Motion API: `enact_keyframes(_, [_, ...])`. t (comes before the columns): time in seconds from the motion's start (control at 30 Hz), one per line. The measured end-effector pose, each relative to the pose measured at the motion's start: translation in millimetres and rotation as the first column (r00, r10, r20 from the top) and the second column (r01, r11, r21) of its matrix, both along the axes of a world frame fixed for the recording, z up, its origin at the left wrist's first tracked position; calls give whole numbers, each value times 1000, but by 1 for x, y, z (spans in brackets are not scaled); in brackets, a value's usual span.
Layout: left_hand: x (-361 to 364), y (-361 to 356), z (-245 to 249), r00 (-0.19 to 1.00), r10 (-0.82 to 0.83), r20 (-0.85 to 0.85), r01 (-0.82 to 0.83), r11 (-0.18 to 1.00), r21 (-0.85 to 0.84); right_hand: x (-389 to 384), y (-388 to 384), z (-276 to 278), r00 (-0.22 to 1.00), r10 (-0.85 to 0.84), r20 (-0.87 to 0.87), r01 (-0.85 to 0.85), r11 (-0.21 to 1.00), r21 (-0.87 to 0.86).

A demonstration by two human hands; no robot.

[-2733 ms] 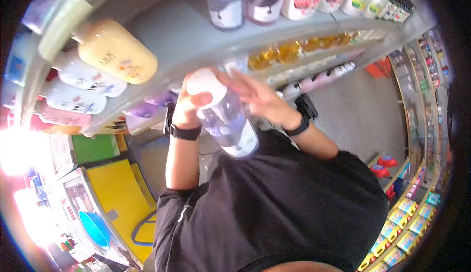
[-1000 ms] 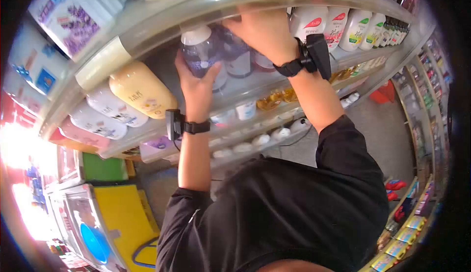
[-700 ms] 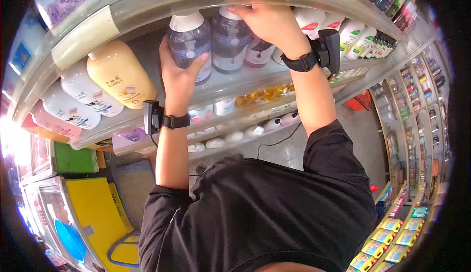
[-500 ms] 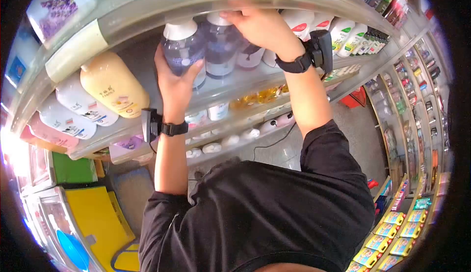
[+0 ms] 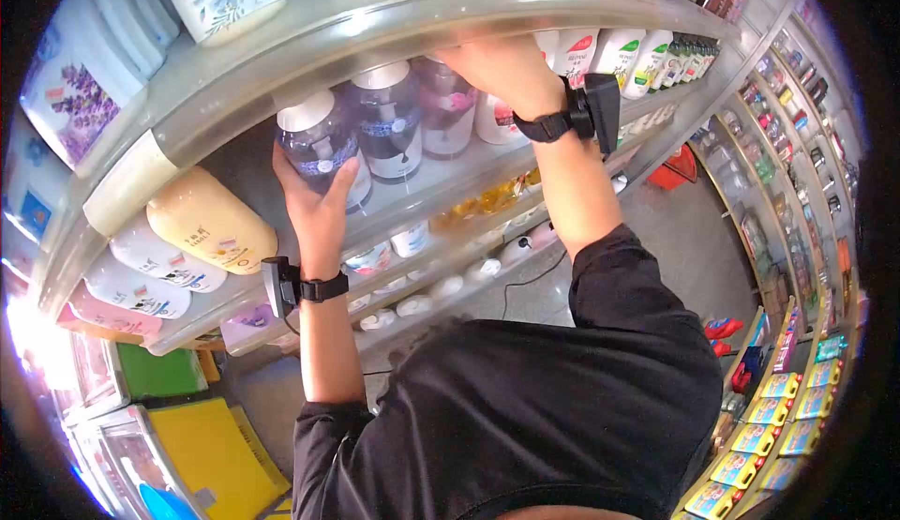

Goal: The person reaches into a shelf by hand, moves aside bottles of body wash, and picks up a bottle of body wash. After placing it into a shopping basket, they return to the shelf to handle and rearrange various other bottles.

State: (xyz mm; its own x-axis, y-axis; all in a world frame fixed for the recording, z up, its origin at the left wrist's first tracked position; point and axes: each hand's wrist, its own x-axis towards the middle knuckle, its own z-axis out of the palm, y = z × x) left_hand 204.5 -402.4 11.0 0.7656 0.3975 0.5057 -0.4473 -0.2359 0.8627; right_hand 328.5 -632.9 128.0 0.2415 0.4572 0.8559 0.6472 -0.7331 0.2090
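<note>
On the middle shelf, my left hand is wrapped round a clear, dark-tinted bottle with a white cap, thumb in front and fingers along its left side. Right beside it stands a similar white-capped bottle with a bluish label. A third bottle, with pink on its label, follows to the right. My right hand reaches in above that third bottle, under the upper shelf's edge. Its fingers are hidden there, so their grip cannot be made out.
The upper shelf's curved edge runs close over both hands. A cream-yellow bottle and several white ones lean at the left. White pump-style bottles line the right. A red basket sits on the floor near another stocked rack.
The view has shifted, showing more of the upper shelf. My right hand has moved right along the row, from above the second bottle to the third. My left hand still holds its bottle.
</note>
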Motion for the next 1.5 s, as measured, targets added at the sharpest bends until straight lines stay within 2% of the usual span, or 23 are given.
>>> enact_keyframes(0.03, [1,0,1,1000,-11,9,12,1000,-12,7,-1,1,998,34,48,-31,998,-51])
enact_keyframes(0.13, [0,0,2,1000,-30,8,30,999,-22,15,-13,5,962,243,-127,-254,964,-81])
enact_keyframes(0.23, [-6,-2,10,998,-27,-49,26,999,-21,7,-19,16,858,144,-493,-237,963,-131])
enact_keyframes(0.33, [-1,5,5,988,-144,50,149,981,-124,19,-24,15,818,248,-519,-342,935,-93])
enact_keyframes(0.43, [-1,5,7,995,-100,4,100,993,-62,22,-26,11,838,215,-501,-307,945,-109])
enact_keyframes(0.47, [-3,3,11,994,-105,-42,101,990,-99,23,-25,12,764,207,-612,-317,945,-77])
enact_keyframes(0.53, [-6,0,11,996,59,-65,-54,995,82,25,-22,19,575,191,-795,-323,947,-6])
enact_keyframes(0.57, [-10,-3,11,988,143,-62,-130,976,174,19,-23,24,524,173,-834,-302,953,8])
enact_keyframes(0.63, [-29,-21,16,871,432,235,-492,778,390,3,-22,35,420,147,-895,-266,963,34])
enact_keyframes(0.67, [-39,-31,20,753,517,407,-658,615,435,2,-23,34,512,176,-840,-285,958,27])
enact_keyframes(0.73, [-60,-45,24,880,246,406,-455,681,574,-1,-27,29,677,232,-699,-317,949,8])
enact_keyframes(0.77, [-67,-52,26,919,106,379,-343,688,639,-7,-30,31,688,229,-689,-297,955,21])
enact_keyframes(0.87, [-49,-74,54,924,-171,342,-155,650,744,-23,-35,30,764,258,-592,-257,962,87])
enact_keyframes(0.93, [-29,-88,84,911,-94,403,-271,599,753,-17,-30,11,864,314,-393,-263,948,178])
enact_keyframes(1.0, [-3,-100,105,886,-46,460,-380,495,782,-9,-22,-13,888,315,-335,-238,938,253])
enact_keyframes(1.03, [10,-103,112,874,-37,485,-427,417,802,-11,-19,-17,898,316,-306,-226,929,293])
enact_keyframes(1.07, [18,-104,117,862,-31,505,-468,333,819,-19,-20,-17,812,241,-532,-115,959,259])
enact_keyframes(1.17, [33,-107,133,912,59,407,-409,40,912,-30,-15,-21,794,239,-559,-24,931,364])
enact_keyframes(1.2, [40,-108,136,903,102,417,-410,-83,908,-32,-12,-24,874,250,-416,-67,911,407])
enact_keyframes(1.3, [43,-106,143,925,29,378,-371,-131,919,-33,-10,-26,827,325,-458,-59,861,505])
enact_keyframes(1.33, [44,-109,147,948,133,291,-263,-190,946,-31,-8,-27,886,353,-303,-112,794,597])
enact_keyframes(1.43, [56,-103,134,886,115,449,-407,-268,873,-28,-8,-28,867,359,-346,-91,796,599])
enact_keyframes(1.5, [57,-103,133,876,110,470,-423,-294,857,-24,-4,-32,860,366,-354,-88,792,605])
